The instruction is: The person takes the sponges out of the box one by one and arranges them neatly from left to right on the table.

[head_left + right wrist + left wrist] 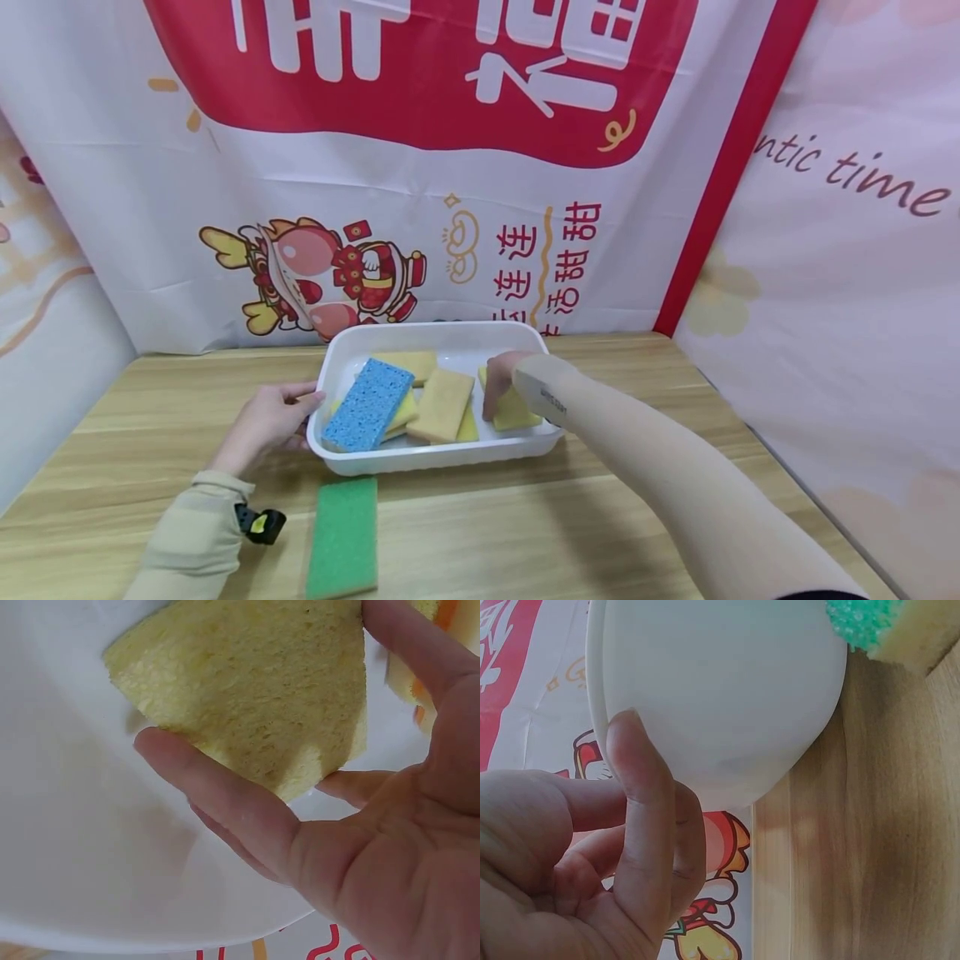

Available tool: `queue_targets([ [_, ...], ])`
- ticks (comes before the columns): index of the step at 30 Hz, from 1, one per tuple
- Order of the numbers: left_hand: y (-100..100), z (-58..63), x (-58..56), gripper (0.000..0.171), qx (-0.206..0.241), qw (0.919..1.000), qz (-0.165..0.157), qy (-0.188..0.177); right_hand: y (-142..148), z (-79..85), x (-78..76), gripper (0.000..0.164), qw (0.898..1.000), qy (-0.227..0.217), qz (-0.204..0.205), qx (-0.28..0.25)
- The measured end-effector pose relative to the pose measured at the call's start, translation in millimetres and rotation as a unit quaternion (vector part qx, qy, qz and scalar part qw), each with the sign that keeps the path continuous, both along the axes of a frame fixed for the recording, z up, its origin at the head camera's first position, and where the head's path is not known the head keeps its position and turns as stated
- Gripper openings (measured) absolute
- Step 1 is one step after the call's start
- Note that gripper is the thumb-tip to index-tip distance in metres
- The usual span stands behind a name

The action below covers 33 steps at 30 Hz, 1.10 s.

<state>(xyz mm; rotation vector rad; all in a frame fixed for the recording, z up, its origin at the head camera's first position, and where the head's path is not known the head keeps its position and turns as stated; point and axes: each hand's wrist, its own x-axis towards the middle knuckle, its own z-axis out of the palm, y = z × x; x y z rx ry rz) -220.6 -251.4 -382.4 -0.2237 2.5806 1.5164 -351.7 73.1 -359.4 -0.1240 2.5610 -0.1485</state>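
A white plastic tub (442, 458) holds several sponges. My left hand (268, 421) grips the tub's left end, its fingertips at the rim and against the outer wall (727, 690). Inside the right end, my right hand (501, 379) holds a yellow sponge (262, 682) by its edges, thumb on one side and fingers on the other. A blue sponge (369, 404) lies tilted on top of yellow ones at the left of the tub. Beside it, a tan-topped sponge (442, 404) overlaps another yellow piece.
A green-topped sponge (343, 537) lies flat on the wooden table (480, 533), in front of the tub's left corner. A printed cloth (300, 167) hangs behind the tub, and another cloth (847, 292) stands along the right side.
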Motion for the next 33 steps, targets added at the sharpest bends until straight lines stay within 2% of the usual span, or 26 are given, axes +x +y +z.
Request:
queue_targets([
  [4,0.2,-0.1,0.5,0.05,-0.008,1.0,-0.002,0.003,-1.4,2.4,5.5,0.05,0.999,0.0,-0.047,-0.025],
  [7,0.4,-0.6,1.2,0.05,-0.01,0.9999,-0.004,0.004,-2.3,0.9,6.5,0.048,0.998,0.004,-0.062,-0.029],
  [19,0.4,-0.8,-1.1,0.051,-0.006,1.0,-0.003,0.002,-4.3,-7.5,-0.4,0.046,0.999,0.009,-0.047,-0.009],
  [22,0.2,0.5,-0.6,0.051,-0.002,1.0,-0.004,0.007,-4.1,-6.9,1.6,0.045,0.999,0.021,-0.043,-0.008],
  [27,0.1,-0.4,2.7,0.051,-0.004,0.9999,-0.009,0.007,-3.6,-7.9,8.8,0.044,0.997,0.021,-0.065,-0.026],
  [33,0.8,0.9,1.8,0.052,-0.011,0.9999,-0.008,0.011,-3.0,-10.0,5.4,0.043,0.999,0.034,-0.025,-0.003],
])
